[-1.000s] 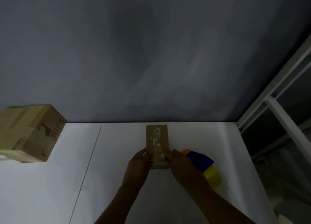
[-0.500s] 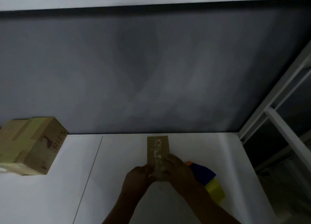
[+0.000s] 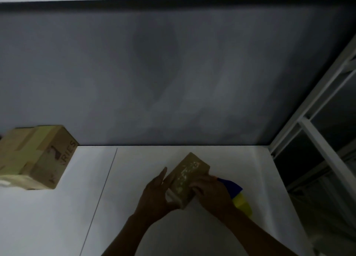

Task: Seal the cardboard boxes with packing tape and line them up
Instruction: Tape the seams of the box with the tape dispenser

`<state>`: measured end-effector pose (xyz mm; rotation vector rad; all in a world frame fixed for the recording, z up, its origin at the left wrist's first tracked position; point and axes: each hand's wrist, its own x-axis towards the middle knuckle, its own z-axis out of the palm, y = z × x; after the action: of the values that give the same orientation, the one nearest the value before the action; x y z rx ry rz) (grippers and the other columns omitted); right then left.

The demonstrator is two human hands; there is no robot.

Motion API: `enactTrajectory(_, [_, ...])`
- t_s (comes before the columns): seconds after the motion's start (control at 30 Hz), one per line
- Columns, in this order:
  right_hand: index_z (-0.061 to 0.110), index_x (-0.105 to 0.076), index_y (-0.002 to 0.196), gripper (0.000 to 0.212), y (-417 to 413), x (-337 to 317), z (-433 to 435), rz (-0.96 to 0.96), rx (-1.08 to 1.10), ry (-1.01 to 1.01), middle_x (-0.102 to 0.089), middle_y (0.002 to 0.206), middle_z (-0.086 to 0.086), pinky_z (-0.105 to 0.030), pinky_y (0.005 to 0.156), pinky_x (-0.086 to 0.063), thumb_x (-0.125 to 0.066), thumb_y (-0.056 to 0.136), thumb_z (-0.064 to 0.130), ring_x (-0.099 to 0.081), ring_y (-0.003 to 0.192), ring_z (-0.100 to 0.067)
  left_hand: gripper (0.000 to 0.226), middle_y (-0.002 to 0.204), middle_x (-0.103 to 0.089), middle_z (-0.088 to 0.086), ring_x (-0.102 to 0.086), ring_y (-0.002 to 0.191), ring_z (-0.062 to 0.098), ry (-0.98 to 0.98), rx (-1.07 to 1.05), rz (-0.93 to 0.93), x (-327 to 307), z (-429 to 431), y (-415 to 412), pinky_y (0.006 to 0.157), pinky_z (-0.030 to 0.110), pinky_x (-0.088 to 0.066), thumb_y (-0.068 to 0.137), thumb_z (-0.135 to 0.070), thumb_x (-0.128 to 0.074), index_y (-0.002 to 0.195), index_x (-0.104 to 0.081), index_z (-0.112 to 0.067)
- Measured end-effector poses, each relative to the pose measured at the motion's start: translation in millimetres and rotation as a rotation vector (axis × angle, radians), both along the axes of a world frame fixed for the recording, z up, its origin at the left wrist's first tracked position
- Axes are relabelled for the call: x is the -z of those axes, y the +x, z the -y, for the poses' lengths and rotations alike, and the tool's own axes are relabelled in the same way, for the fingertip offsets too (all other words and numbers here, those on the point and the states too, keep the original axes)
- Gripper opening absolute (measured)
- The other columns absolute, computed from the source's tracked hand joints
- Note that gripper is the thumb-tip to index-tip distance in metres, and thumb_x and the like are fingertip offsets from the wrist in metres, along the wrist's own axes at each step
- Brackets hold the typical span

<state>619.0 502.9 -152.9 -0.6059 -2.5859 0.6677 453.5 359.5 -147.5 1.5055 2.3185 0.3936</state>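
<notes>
A small brown cardboard box [image 3: 189,176] with pale scuffed patches on top sits tilted between both hands over the white table [image 3: 134,217], its far end turned to the right. My left hand [image 3: 156,193] holds its left side, fingers straight along the side and thumb under the near corner. My right hand [image 3: 209,191] grips its right near end with curled fingers. A bigger cardboard box [image 3: 36,157], crossed with yellowish tape and printed "RIES", stands at the far left.
A blue and yellow tape dispenser [image 3: 238,196] lies on the table just behind my right wrist. A grey wall [image 3: 173,73] rises behind the table. A white-framed window [image 3: 317,140] borders the right edge. A thin seam [image 3: 100,198] runs down the tabletop.
The small box has been turned clockwise and tipped up, its far end swinging right. Both hands have shifted along it. The camera has tilted slightly.
</notes>
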Motion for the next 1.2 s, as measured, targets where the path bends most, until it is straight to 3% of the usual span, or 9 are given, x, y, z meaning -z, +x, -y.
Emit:
enactTrajectory(0.1, [0.015, -0.060, 0.125, 0.036, -4, -9, -14, 0.085, 0.146, -0.127, -0.051, 0.136, -0.002, -0.017, 0.103, -0.025, -0.048, 0.094, 0.026, -0.043, 0.126, -0.017, 0.124, 0.161, 0.006, 0.001, -0.007, 0.145, 0.020, 0.014, -0.068, -0.063, 2, -11, 18, 0.118, 0.045, -0.016, 0.052, -0.100, -0.019, 0.152, -0.010, -0.027])
enactTrajectory(0.33, [0.029, -0.018, 0.150, 0.060, -5, -11, -32, 0.436, 0.013, -0.081, 0.005, 0.156, 0.007, -0.027, 0.116, -0.004, -0.047, 0.097, 0.022, 0.002, 0.147, -0.021, 0.093, 0.161, -0.005, 0.000, -0.013, 0.146, 0.023, -0.007, 0.012, 0.012, -3, -13, 3, 0.117, 0.035, -0.022, 0.074, -0.075, -0.035, 0.152, -0.017, -0.027])
enactTrajectory(0.43, [0.022, -0.021, 0.149, 0.060, -5, -11, -29, 0.384, -0.012, -0.232, -0.003, 0.153, 0.010, -0.010, 0.106, -0.003, -0.048, 0.097, 0.015, -0.007, 0.144, -0.011, 0.058, 0.152, -0.026, -0.008, -0.036, 0.134, 0.014, 0.184, -0.145, 0.162, -12, -8, 1, 0.102, 0.019, -0.041, 0.094, -0.025, -0.058, 0.145, -0.032, -0.028])
enactTrajectory(0.53, [0.019, -0.029, 0.147, 0.058, -5, -11, -20, 0.349, -0.021, -0.312, -0.009, 0.156, 0.002, -0.005, 0.101, -0.012, -0.051, 0.094, 0.010, -0.022, 0.142, -0.016, 0.030, 0.129, -0.059, 0.005, -0.059, 0.111, 0.017, 0.324, -0.362, 0.129, -13, -5, 0, 0.087, 0.014, -0.045, 0.092, -0.011, -0.059, 0.120, -0.063, -0.020])
enactTrajectory(0.63, [0.015, -0.035, 0.145, 0.054, -4, -11, -6, 0.302, -0.030, -0.332, -0.009, 0.156, -0.001, 0.001, 0.095, -0.014, -0.053, 0.094, 0.010, -0.027, 0.140, -0.018, 0.029, 0.101, -0.071, 0.001, -0.060, 0.081, 0.004, 0.394, -0.461, 0.185, -13, -8, -2, 0.067, -0.004, -0.035, 0.089, -0.003, -0.061, 0.113, -0.068, -0.018])
enactTrajectory(0.77, [0.017, -0.061, 0.126, 0.035, 1, -13, 8, 0.239, -0.025, -0.375, -0.026, 0.150, 0.001, -0.003, 0.097, -0.026, -0.058, 0.091, 0.011, -0.033, 0.135, -0.014, 0.034, 0.114, -0.068, 0.008, -0.064, 0.099, 0.016, 0.381, -0.539, 0.206, -9, -13, -15, 0.085, 0.014, -0.043, 0.089, 0.001, -0.059, 0.119, -0.066, -0.012])
enactTrajectory(0.9, [0.015, -0.056, 0.131, 0.038, -4, -23, 3, 0.230, 0.002, -0.310, -0.041, 0.141, -0.006, -0.009, 0.093, -0.032, -0.055, 0.093, 0.014, -0.046, 0.124, -0.020, 0.055, 0.142, -0.046, 0.017, -0.050, 0.125, 0.032, 0.361, -0.629, 0.239, 2, -13, -21, 0.102, 0.044, -0.044, 0.084, -0.001, -0.067, 0.136, -0.051, -0.009])
enactTrajectory(1.03, [0.020, -0.022, 0.150, 0.062, -11, -27, -8, 0.294, 0.055, -0.258, -0.015, 0.157, 0.003, -0.017, 0.111, -0.019, -0.052, 0.095, 0.025, -0.021, 0.142, -0.016, 0.058, 0.135, -0.053, 0.013, -0.057, 0.115, 0.024, 0.505, -0.843, 0.471, 2, -8, 0, 0.089, 0.028, -0.046, 0.084, -0.007, -0.070, 0.138, -0.047, -0.008])
enactTrajectory(1.2, [0.015, -0.025, 0.148, 0.061, -16, -24, -4, 0.349, -0.025, -0.343, -0.012, 0.156, -0.002, 0.009, 0.090, -0.003, -0.054, 0.095, 0.017, -0.017, 0.142, -0.013, 0.070, 0.131, -0.050, -0.012, -0.048, 0.113, 0.005, 0.453, -0.639, 0.561, 10, -9, 0, 0.088, 0.024, -0.042, 0.080, -0.029, -0.075, 0.138, -0.036, -0.035])
